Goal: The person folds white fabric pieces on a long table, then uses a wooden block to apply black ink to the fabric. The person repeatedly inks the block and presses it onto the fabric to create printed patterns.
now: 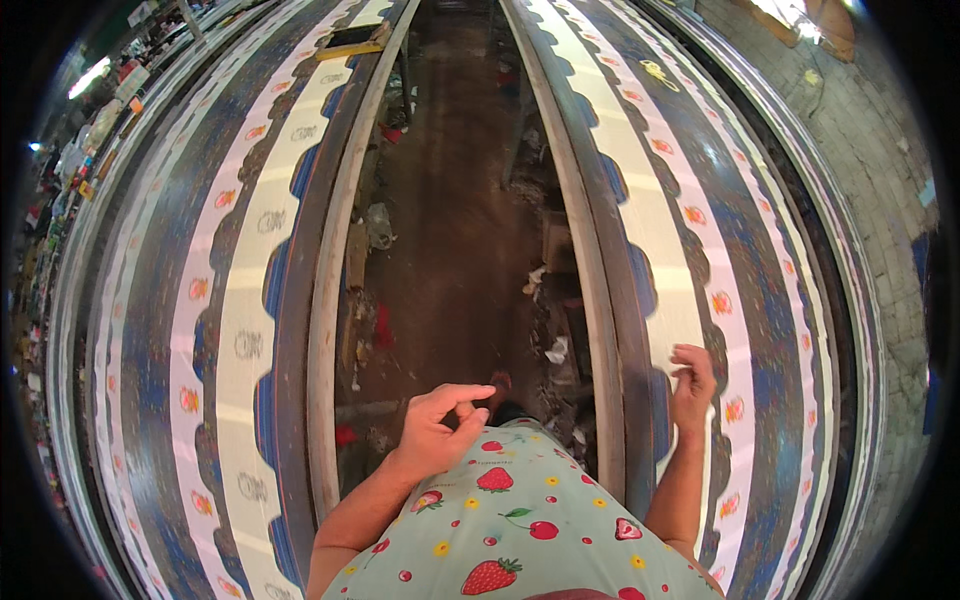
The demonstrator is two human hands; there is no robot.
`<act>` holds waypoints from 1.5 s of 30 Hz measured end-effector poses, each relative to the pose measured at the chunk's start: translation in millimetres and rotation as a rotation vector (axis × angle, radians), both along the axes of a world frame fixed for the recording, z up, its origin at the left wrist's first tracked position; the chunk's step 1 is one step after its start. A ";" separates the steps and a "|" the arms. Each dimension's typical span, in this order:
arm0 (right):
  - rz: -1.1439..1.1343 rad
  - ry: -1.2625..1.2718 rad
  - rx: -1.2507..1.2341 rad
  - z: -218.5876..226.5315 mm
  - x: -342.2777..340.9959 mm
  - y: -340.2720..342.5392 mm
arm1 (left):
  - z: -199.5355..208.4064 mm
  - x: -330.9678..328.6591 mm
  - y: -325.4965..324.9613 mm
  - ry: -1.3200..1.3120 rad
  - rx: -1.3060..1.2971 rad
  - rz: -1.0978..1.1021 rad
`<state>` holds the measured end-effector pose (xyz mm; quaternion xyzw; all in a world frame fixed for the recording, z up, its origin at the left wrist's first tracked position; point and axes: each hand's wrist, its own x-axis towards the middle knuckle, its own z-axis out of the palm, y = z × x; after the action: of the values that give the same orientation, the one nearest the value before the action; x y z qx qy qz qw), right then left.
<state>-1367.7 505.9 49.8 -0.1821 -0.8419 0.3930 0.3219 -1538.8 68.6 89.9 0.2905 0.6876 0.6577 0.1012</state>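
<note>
Left hand (440,430) hovering by apron (495,525), right hand (692,390) hanging over cream fabric (660,270); both half-curled, empty; translucent bag (380,226) lying below, contents unclear.

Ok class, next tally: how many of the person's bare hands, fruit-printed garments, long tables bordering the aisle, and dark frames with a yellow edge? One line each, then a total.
Bare hands: 2 (left hand, right hand)
Fruit-printed garment: 1
Long tables: 2 (left table, right table)
Yellow-edged dark frame: 1
Total: 6
</note>
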 end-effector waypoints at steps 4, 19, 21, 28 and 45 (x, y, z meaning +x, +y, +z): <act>-0.098 0.005 -0.053 -15.1 -94.7 85.2 | -12.5 -100.7 48.9 -0.050 -0.020 0.021; 0.547 -0.230 0.303 41.2 -545.3 83.1 | -8.9 -373.7 108.8 -0.103 0.031 0.293; 0.529 -0.267 0.266 38.6 -576.7 82.0 | -15.2 -409.9 101.3 -0.087 0.061 0.327; 0.494 -0.279 0.250 55.9 -671.2 117.7 | -24.3 -508.8 87.9 -0.114 0.237 0.437; 0.245 0.038 0.110 15.1 -865.0 244.7 | -6.7 -729.3 187.3 -0.227 -0.104 0.641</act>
<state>-2232.7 750.5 64.8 -0.0526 -0.8718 0.3859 0.2972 -2268.1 255.8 83.2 -0.0207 0.7609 0.6482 -0.0201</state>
